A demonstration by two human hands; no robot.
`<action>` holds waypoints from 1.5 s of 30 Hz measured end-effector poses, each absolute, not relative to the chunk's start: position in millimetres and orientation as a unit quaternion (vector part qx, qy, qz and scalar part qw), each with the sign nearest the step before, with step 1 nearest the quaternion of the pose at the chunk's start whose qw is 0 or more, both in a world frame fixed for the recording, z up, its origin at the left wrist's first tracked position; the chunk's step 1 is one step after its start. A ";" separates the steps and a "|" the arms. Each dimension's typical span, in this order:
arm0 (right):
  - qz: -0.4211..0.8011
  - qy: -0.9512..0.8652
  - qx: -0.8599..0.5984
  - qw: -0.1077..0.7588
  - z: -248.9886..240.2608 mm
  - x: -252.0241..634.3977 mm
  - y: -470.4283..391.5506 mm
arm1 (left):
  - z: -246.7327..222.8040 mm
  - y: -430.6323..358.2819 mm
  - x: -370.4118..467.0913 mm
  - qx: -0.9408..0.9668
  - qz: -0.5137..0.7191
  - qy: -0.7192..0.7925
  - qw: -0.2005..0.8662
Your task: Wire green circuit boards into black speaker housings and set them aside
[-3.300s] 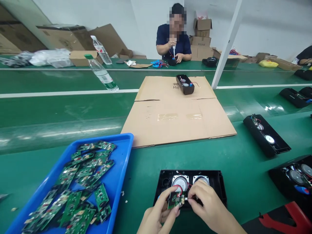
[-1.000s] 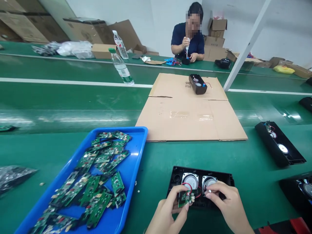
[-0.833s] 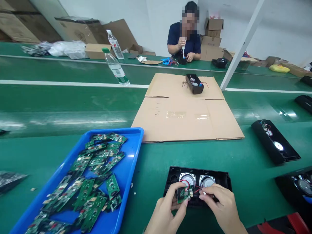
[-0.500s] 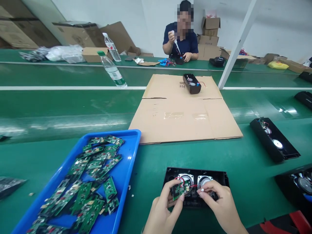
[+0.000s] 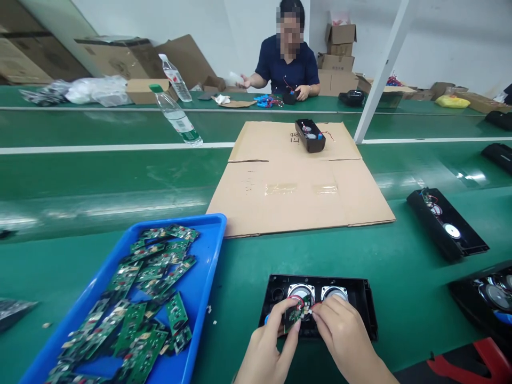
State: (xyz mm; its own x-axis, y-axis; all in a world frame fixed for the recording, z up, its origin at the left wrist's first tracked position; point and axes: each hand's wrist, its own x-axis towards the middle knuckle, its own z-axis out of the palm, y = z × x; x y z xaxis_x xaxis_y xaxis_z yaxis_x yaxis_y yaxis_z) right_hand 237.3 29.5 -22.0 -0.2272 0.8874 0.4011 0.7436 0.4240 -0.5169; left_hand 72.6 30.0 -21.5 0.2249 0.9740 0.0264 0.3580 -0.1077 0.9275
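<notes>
My left hand (image 5: 272,341) grips a small green circuit board (image 5: 295,316) by its edges, above a black speaker housing (image 5: 362,309). Right beside it, my right hand (image 5: 344,333) pinches the end of a red wire at the board's right edge; the connector is mostly hidden by the fingertips. Two round silver-rimmed speakers (image 5: 334,292) sit inside the housing, partly covered by my hands.
A blue tray (image 5: 204,288) with several circuit boards is at the left. Flat cardboard (image 5: 304,197) lies ahead, bearing another housing (image 5: 310,135). More housings (image 5: 448,224) are at the right. Across the bench sits a person (image 5: 288,64). Bottles (image 5: 176,114) stand tilted in view.
My right hand has moved left with the wire, up to the board in my left hand. Across the bench, the person's raised hand has swung down and out to the side.
</notes>
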 end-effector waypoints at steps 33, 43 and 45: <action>0.018 -0.796 -0.512 0.322 -28.1 232.1 24.2 | -21.2 29.8 74.7 0.694 0.316 0.517 0.389; 0.065 -0.763 -0.532 0.361 -28.6 233.6 25.0 | -17.4 30.8 72.4 0.713 0.306 0.500 0.384; 0.097 -0.749 -0.532 0.383 -27.2 234.5 24.5 | -16.9 29.9 73.2 0.700 0.309 0.503 0.402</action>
State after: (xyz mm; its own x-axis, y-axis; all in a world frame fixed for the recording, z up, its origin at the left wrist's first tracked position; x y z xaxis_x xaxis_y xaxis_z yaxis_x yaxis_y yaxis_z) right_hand 234.5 24.5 -27.2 -0.1404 0.8716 0.4697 0.7224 0.4146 -0.5534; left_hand 73.2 29.9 -16.9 0.3028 0.9526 0.0278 0.4565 -0.1706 0.8732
